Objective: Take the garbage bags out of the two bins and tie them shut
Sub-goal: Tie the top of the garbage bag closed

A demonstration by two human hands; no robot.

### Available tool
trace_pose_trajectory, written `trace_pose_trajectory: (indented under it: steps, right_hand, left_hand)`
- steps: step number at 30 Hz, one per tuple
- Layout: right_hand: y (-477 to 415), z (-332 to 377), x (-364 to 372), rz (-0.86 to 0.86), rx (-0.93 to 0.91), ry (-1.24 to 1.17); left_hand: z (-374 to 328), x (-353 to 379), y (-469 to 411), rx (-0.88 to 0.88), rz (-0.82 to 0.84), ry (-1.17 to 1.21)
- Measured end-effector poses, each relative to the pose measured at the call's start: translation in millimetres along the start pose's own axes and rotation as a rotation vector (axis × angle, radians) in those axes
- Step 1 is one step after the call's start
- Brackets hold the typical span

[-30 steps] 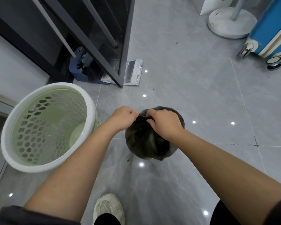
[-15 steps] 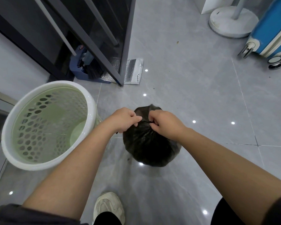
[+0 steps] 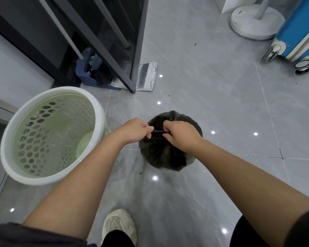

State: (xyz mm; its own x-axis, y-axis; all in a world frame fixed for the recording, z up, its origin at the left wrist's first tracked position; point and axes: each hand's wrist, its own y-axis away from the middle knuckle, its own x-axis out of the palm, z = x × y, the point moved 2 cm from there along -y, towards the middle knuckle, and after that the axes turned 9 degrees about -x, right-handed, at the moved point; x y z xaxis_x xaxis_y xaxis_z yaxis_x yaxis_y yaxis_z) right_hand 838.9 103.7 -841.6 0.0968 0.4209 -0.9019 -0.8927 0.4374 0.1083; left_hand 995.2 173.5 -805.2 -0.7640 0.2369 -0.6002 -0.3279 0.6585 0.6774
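A full black garbage bag (image 3: 165, 155) sits on the grey floor in front of me. My left hand (image 3: 136, 130) and my right hand (image 3: 181, 135) are both closed on the gathered top of the bag, with a short dark strand stretched taut between them. To the left stands a pale green perforated bin (image 3: 14, 172) with a white rim; it has no bag in it. Only this one bin is in view.
A dark glass door frame (image 3: 138, 50) stands behind the bin, with a blue dustpan and brush (image 3: 94, 72) and a silver foil pouch (image 3: 146, 76) at its foot. A white fan base (image 3: 253, 24) and blue suitcase (image 3: 300, 36) are far right. My shoe (image 3: 119, 226) is below.
My hands have drawn slightly apart, pulling the bag's gathered ends tight between them. The bag has stayed in the same spot on the floor.
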Motion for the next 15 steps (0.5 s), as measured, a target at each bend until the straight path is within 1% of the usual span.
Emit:
trace_pose_trajectory:
  steps: [4,6,10,12,15]
  right_hand:
    - [-2.2,-1.9,-0.3,-0.037,0.028,-0.002]
    - [-2.2,-6.4,0.9,-0.055,0.01,-0.025]
    - [1.2,-9.0,1.6,0.042,-0.096,-0.107]
    - [2.9,-8.3,0.2,0.077,-0.099,-0.166]
    - [3.2,-6.1,-0.6,0.067,-0.076,-0.185]
  left_hand:
    - [0.3,-0.6,0.4,0.0,-0.004,-0.014]
    - [1.9,-0.5,-1.1,0.001,-0.022,-0.01]
    - [5.3,-0.3,-2.9,-0.015,-0.056,-0.001]
    - [5.9,0.8,-3.7,-0.024,-0.065,0.007]
    - [5.0,2.8,-4.1,-0.033,-0.051,0.046]
